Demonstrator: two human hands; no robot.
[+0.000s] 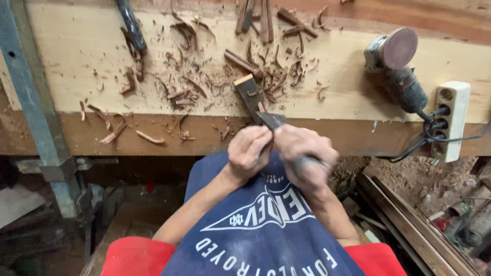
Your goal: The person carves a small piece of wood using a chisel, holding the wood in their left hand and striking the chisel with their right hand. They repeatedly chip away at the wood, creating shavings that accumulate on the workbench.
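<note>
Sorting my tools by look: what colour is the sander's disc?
Dull reddish-brown, on the sander lying on the bench; head view.

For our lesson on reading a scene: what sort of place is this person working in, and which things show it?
Most likely a woodworking shop. Wood shavings litter a plank workbench, a disc sander lies plugged into a power strip, and both hands work a blade against a dark wood piece.

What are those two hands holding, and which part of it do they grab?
The left hand grips the near end of a dark wood strip. The right hand holds a blade by its handle.
</note>
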